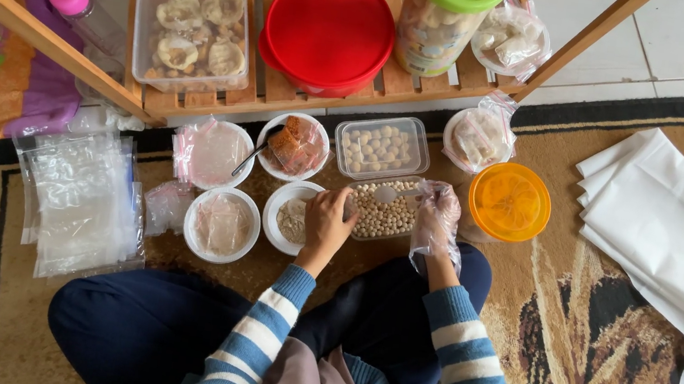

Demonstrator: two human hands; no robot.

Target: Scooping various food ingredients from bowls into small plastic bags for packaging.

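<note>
Down on the patterned carpet (604,341), the person sat cross-legged with both hands at a clear tub of small round beige balls (383,215).

From the head camera, the left hand (328,221) was bare and curled at the tub's left edge, its knuckles turned up; the fingertips were tucked under and out of sight, so I cannot tell whether they pinched anything. It lay between the tub and a white bowl (290,216) of brownish powder, touching or just over both rims.

The right hand (437,218) wore a loose clear plastic glove and rested at the tub's right edge, fingers bent inward over the balls. A small white scoop (390,194) lay in the tub just beside those fingers; whether they gripped it could not be made out.

Behind the tub stood a second clear box (381,146) of pale balls and a bowl of red-wrapped pieces (295,146). An orange-lidded jar (509,202) sat just to the right. Two white bowls (221,225) of clear wrappers and a stack of plastic bags (81,202) lay to the left. Folded white cloth (671,235) lay well apart on the right.
</note>
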